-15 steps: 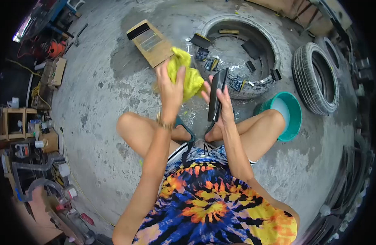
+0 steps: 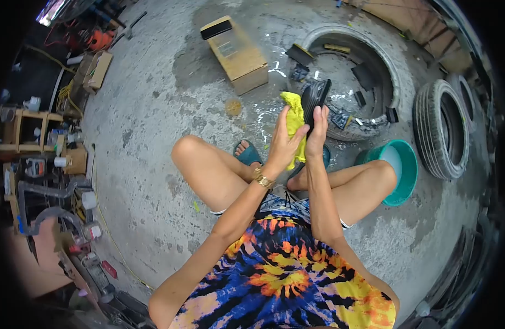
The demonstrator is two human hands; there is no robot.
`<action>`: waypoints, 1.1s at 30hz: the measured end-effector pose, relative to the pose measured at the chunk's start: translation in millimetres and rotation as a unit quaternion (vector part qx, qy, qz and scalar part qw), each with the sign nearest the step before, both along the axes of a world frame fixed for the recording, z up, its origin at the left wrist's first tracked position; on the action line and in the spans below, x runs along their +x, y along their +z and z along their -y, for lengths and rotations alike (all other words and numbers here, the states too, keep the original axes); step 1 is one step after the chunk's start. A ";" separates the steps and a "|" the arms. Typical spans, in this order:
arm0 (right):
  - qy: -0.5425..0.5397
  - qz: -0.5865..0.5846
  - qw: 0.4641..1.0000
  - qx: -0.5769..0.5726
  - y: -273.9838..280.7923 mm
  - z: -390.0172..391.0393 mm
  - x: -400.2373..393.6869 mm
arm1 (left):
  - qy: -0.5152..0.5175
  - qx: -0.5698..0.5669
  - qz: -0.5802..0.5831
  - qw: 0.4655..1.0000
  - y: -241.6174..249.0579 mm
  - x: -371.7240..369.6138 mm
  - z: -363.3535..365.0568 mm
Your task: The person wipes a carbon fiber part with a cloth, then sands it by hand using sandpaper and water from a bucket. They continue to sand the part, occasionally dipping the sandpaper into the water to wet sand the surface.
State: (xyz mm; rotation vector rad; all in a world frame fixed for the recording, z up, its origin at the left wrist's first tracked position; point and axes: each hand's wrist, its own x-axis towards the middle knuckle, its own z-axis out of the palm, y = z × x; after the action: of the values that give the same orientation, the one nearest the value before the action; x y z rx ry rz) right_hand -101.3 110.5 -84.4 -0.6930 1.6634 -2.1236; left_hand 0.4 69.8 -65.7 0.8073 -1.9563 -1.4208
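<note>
My left hand (image 2: 283, 143) is closed on a bunched yellow cloth (image 2: 292, 108), pressing it against the side of a black curved part (image 2: 317, 94). The part has a ribbed, carbon-like pattern on its face and stands tilted upward. My right hand (image 2: 318, 134) grips this part from the other side, with the fingers partly hidden behind it. Both hands are close together above my feet. Beyond them a tire (image 2: 404, 82) lies flat on the floor, with several black pieces (image 2: 364, 77) in and on it.
A wooden box (image 2: 247, 63) with a black piece (image 2: 216, 29) on top stands ahead. A green bucket (image 2: 410, 178) of cloudy liquid sits beside my right knee. Another tire (image 2: 431, 131) stands upright at the right. Shelves and tools (image 2: 30, 131) line the left.
My left hand has brought the cloth rightward onto the black part; they were apart before. The part has turned so its patterned face shows. The view has shifted left.
</note>
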 end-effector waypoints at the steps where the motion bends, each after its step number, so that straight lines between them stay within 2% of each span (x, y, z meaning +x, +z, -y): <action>1: -0.038 0.025 0.999 0.015 10.3 0.4 3.0 | -0.055 -0.003 -0.033 0.998 -2.1 4.6 -1.3; 2: -0.078 0.049 0.995 0.028 20.1 2.8 6.9 | -0.069 -0.003 -0.038 0.997 -4.3 7.4 -1.3; 4: -0.049 0.020 0.998 0.041 31.5 -0.9 7.9 | -0.134 0.084 -0.091 0.983 -6.8 12.9 -1.4; 6: -0.117 -0.068 0.991 0.009 45.2 1.6 15.4 | -0.113 0.061 -0.100 0.987 -10.5 8.0 -1.1; 8: -0.084 -0.060 0.995 0.016 39.6 -2.1 15.1 | -0.074 0.136 -0.089 0.984 0.5 6.1 -4.1; 9: -0.049 -0.050 0.997 0.020 38.4 -2.0 16.1 | -0.028 0.066 -0.100 0.992 -4.2 1.7 -6.2; 10: -0.014 -0.038 0.999 0.024 37.1 -2.6 17.1 | -0.028 0.065 -0.099 0.992 -8.9 0.2 -7.3; 13: 0.015 -0.024 0.999 0.014 43.0 -3.8 20.2 | 0.060 0.053 -0.103 0.992 -11.4 -5.1 -10.1; 21: 0.077 -0.073 0.993 0.058 42.8 -7.8 27.7 | 0.131 0.008 -0.089 0.987 7.5 -8.8 2.3; 24: 0.111 -0.047 0.990 0.071 36.9 -20.5 36.9 | 0.155 -0.003 -0.104 0.982 11.3 -18.9 24.5; 26: 0.128 -0.052 0.989 0.053 29.7 -29.7 45.4 | 0.140 -0.107 -0.038 0.984 31.0 -25.3 44.2; 28: 0.168 -0.038 0.981 0.087 24.4 -44.4 51.7 | 0.128 -0.124 -0.028 0.984 39.7 -34.4 67.8; 30: 0.188 -0.021 0.977 0.103 21.9 -57.2 50.4 | 0.148 -0.190 0.079 0.967 45.2 -36.4 92.8; 31: 0.176 0.028 0.980 0.091 21.3 -60.6 48.2 | 0.144 -0.190 0.079 0.968 49.7 -29.5 99.6; 32: 0.157 0.078 0.981 0.078 20.6 -64.9 45.8 | 0.140 -0.130 0.053 0.980 54.8 -21.7 106.8; 33: 0.133 0.041 0.986 0.089 19.0 -67.2 39.2 | 0.132 -0.069 0.028 0.988 58.7 -17.3 111.1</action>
State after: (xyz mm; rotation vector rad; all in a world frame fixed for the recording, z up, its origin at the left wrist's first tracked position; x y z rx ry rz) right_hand -62.1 177.6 -65.4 -0.7177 1.5944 -1.7707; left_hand -16.9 -41.3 -7.0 1.0090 -1.8841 -1.1062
